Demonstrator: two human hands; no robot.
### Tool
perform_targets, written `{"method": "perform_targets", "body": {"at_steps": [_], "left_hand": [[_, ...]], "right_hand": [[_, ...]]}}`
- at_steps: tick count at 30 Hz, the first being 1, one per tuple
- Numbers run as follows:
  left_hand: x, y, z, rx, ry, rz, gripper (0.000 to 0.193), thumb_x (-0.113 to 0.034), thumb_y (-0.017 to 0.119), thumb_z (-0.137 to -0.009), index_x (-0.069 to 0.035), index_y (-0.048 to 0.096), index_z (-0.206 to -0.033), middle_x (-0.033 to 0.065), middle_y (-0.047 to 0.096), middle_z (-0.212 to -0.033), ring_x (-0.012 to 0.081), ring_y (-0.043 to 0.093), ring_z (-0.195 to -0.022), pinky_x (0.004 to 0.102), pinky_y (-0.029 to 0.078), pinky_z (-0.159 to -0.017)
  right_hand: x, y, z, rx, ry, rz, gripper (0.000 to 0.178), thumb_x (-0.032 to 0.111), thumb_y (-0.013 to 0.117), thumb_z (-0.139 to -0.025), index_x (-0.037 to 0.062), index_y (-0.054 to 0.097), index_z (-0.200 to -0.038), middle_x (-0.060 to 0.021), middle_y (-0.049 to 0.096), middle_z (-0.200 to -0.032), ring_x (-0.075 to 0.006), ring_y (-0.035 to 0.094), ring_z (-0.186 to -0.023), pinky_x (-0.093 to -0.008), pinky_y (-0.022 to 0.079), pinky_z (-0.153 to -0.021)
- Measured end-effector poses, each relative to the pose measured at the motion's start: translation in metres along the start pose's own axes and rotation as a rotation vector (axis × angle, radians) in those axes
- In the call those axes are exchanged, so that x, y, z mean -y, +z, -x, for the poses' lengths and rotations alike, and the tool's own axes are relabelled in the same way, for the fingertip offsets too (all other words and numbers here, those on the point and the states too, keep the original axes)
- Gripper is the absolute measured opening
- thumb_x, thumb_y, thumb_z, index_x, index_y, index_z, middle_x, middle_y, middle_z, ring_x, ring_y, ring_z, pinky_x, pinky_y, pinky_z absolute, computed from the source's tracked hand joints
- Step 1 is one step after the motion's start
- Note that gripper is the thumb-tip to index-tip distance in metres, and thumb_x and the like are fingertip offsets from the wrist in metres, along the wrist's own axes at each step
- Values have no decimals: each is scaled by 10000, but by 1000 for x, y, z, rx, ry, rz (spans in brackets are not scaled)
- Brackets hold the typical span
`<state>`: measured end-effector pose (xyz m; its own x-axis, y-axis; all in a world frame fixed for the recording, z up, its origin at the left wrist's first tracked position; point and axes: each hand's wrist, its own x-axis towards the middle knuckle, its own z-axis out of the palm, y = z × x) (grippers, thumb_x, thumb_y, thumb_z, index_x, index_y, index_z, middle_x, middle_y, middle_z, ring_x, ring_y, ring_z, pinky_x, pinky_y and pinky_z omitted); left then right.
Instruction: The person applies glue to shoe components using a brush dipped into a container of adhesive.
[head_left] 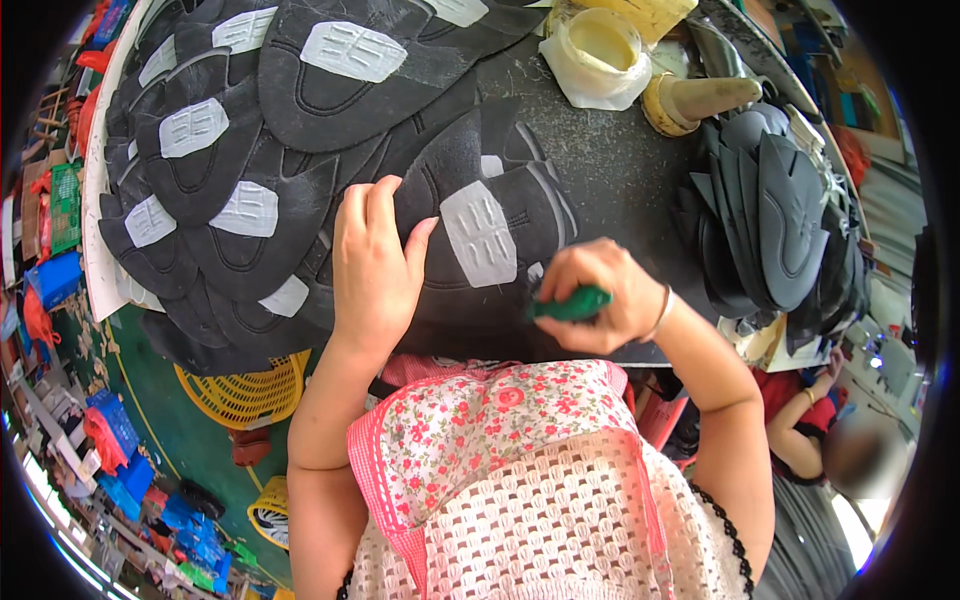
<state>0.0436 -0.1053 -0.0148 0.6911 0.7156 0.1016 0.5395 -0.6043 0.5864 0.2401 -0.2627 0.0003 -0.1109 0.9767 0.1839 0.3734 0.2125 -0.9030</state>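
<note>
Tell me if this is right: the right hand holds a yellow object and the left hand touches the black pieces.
Wrong colour: in the head view, the right hand holds a green object, not yellow. The left hand does touch the black pieces.

No text, label, number or sign can be read

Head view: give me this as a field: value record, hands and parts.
centre piece: black with light grey panel
left grip: open, at the centre piece's left side
right grip: closed on green object, kind unclear
left: overlapping black pieces, similar panels
right: dark grey pieces
far side: white tub
lower left: yellow baskets
</note>
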Motion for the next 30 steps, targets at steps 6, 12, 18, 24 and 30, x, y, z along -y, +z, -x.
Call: {"method": "perform_targets", "body": {"at_steps": [6, 12, 18, 24, 30], "left_hand": [[-3, 4, -1, 3, 43, -44, 369, -148, 688, -850, 41, 536, -1129, 205, 573, -1031, 399, 576, -967, 440, 461, -823], [-5, 2, 2, -10, 38, -47, 316, -108, 674, -845, 32, 539, -1095, 200, 589, -987, 400, 585, -918, 444, 469, -779], [11, -3, -20, -198, 119, 244, 214, 9, 612, -854, 10, 544, -1056, 211, 611, -914, 415, 608, -839, 454, 480, -702], [73, -56, -119, -648, -176, 288, 174, -140, 585, -959, 14, 543, -1029, 56, 612, -837, 99, 523, -731, 284, 449, -663], [158, -113, -239, -846, -300, 587, 443, -148, 664, -916, 110, 500, -1238, 184, 630, -1130, 208, 607, -1021, 307, 464, -893]], "right_hand": [[-3, -3, -1, -456, 175, 329, 313, 151, 841, -730, 51, 551, -791, -63, 584, -632, -148, 545, -438, -261, 416, -423], [-17, -26, -40, -857, 154, 665, 251, 127, 811, -771, 29, 597, -858, -87, 611, -673, -184, 567, -485, -274, 451, -478], [-24, -96, -93, -751, 91, 971, 198, 114, 674, -866, -2, 521, -920, -171, 634, -769, -366, 618, -663, -410, 475, -577], [-24, -98, -86, -904, 190, 898, 190, 141, 685, -868, 4, 559, -906, -182, 638, -724, -385, 622, -644, -411, 471, -571], [-12, -77, -77, -980, 194, 734, 186, 116, 718, -859, 14, 563, -883, -89, 640, -658, -193, 597, -507, -301, 440, -495]]}}
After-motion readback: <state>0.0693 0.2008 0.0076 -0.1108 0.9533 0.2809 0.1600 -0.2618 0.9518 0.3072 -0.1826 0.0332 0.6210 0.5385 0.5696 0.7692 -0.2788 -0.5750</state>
